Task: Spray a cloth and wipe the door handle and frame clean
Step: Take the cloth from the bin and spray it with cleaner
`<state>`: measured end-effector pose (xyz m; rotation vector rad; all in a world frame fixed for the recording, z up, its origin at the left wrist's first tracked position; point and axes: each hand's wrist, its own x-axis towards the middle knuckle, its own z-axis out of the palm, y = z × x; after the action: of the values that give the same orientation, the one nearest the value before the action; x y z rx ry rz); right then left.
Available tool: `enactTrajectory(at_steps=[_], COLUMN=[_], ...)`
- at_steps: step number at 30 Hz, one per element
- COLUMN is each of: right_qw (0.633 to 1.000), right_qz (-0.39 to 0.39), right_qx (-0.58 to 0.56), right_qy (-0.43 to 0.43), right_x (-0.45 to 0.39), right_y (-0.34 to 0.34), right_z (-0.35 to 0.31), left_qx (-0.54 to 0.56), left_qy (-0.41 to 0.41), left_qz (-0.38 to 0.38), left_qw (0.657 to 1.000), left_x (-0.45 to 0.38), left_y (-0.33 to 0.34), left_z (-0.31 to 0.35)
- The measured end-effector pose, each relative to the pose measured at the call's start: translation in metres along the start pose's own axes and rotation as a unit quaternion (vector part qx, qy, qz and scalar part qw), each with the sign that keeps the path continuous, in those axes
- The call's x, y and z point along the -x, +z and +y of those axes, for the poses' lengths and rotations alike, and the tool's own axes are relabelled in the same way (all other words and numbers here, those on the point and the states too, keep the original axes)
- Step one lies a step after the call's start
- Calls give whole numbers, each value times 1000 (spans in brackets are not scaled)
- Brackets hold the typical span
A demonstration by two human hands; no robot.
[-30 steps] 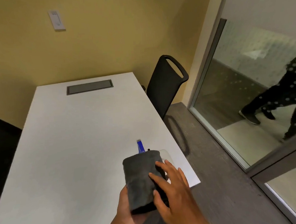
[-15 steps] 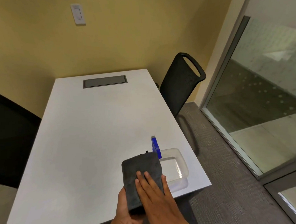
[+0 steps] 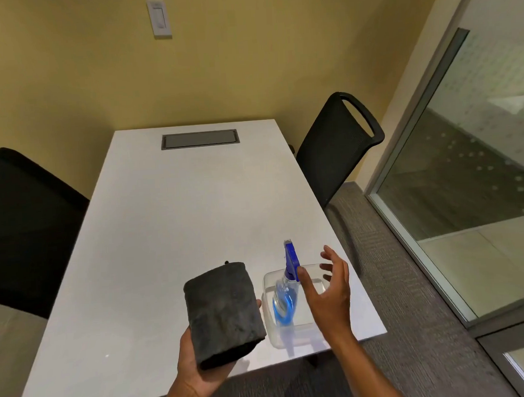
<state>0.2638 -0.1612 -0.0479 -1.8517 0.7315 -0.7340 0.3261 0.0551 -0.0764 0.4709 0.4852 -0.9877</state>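
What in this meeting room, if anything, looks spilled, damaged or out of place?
Nothing stands out. The blue-topped clear spray bottle stands upright in a clear plastic tub near the white table's corner, with no liquid spilled. The left hand holds a folded dark grey cloth; the right hand is open beside the bottle.

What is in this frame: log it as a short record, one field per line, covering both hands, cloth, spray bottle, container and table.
left hand: palm up, holding the folded cloth
cloth: dark grey, folded, resting on the left palm
right hand: open, fingers spread, beside the spray bottle, not gripping it
spray bottle: clear with blue liquid and blue trigger head, upright in the container
container: clear plastic, near the table's front right corner
table: white, grey hatch at the far end
task stage: cloth not yet sprayed
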Motion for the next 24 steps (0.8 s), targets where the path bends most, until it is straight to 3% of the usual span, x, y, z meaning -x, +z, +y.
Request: enactTrajectory(at_steps=[10,21,24], right_qw=[980,972,973], right_qz=[-174,-125,-127], right_qx=[28,-60,-72], right_qy=[96,190,182], right_x=[-37,-30,-38], right_y=[42,63,54], right_z=[56,66,57], left_qx=[12,-19,-36], left_qy=[3,-12,-7], left_qz=[-37,-58,-54], left_qw=[999,998,998], left_x=[-3,-16,-22], left_y=[-11,-9,-4], left_z=[19,35,37])
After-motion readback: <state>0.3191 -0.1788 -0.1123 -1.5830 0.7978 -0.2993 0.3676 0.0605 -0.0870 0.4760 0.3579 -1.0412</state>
